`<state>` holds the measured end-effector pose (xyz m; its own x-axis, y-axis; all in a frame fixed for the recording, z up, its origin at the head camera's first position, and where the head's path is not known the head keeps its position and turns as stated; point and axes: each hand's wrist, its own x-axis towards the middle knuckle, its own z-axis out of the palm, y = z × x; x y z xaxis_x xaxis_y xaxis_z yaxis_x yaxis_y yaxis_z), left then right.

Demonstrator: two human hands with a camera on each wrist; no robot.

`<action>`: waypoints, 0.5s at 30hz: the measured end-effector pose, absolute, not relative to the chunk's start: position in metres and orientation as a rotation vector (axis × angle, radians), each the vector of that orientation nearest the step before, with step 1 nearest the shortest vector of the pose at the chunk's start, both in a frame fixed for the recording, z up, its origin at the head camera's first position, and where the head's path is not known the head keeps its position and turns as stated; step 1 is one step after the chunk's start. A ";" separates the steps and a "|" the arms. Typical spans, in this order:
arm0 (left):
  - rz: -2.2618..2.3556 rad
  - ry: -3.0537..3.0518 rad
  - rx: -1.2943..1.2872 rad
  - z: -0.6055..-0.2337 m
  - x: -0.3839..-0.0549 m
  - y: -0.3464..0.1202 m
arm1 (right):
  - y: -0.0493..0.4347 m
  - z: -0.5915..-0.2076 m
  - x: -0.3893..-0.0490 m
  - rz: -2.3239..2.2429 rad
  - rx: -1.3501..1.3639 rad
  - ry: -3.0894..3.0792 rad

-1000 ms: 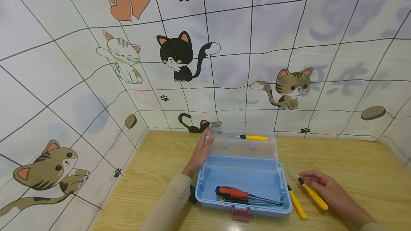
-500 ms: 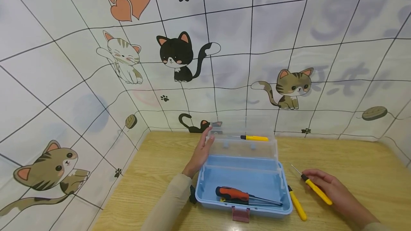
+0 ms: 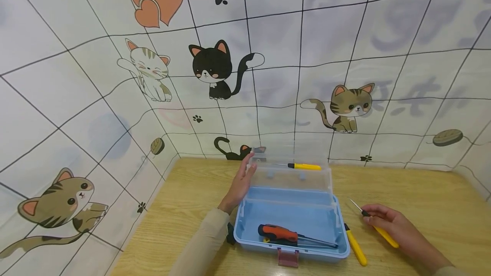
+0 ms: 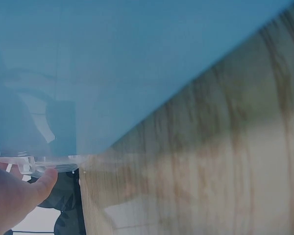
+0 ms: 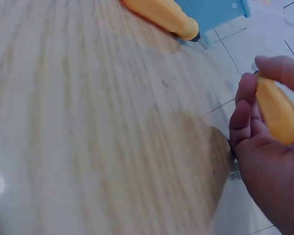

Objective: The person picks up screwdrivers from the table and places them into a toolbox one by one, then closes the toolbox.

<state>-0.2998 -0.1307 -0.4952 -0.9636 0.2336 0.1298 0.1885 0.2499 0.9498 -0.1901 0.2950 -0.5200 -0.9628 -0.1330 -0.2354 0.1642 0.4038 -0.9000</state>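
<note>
My left hand (image 3: 238,185) grips the left edge of the raised clear lid (image 3: 289,182) of a blue toolbox (image 3: 307,218); in the left wrist view the thumb (image 4: 46,183) presses on the clear plastic. To the right of the box, my right hand (image 3: 395,227) pinches a small screwdriver (image 3: 387,237) with a yellow handle, its thin shaft pointing up and left. The handle end (image 5: 281,115) sticks out between thumb and fingers in the right wrist view. Inside the box lies an orange-and-black screwdriver (image 3: 278,232), overlapping another dark tool.
Another yellow-handled screwdriver (image 3: 356,248) lies against the box's right side. One more yellow screwdriver (image 3: 307,167) shows at the clear lid. A mauve latch (image 3: 287,257) hangs at the box front. Cat-printed covering (image 3: 276,88) stands behind the wooden table (image 3: 422,186).
My right hand has shifted slightly right with the yellow screwdriver, and its fingers now cover more of the handle. The left hand stays at the lid.
</note>
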 end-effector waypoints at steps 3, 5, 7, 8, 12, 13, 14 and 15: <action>1.873 2.450 0.413 -0.497 -0.300 -0.131 | 0.295 -0.520 -0.191 -1.562 0.025 2.411; 1.878 2.450 0.415 -0.497 -0.300 -0.131 | 0.294 -0.519 -0.191 -1.534 0.028 2.421; 1.878 2.443 0.410 -0.497 -0.300 -0.131 | 0.293 -0.517 -0.190 -1.509 0.037 2.427; 1.874 2.440 0.410 -0.497 -0.300 -0.131 | 0.292 -0.517 -0.190 -1.502 0.038 2.429; 1.860 2.436 0.406 -0.496 -0.299 -0.131 | 0.292 -0.514 -0.190 -1.488 0.028 2.446; 1.860 2.435 0.410 -0.495 -0.298 -0.131 | 0.292 -0.514 -0.191 -1.496 0.025 2.446; 1.860 2.442 0.416 -0.495 -0.298 -0.131 | 0.292 -0.513 -0.191 -1.495 0.019 2.450; 1.862 2.445 0.415 -0.494 -0.297 -0.131 | 0.291 -0.512 -0.191 -1.490 0.015 2.454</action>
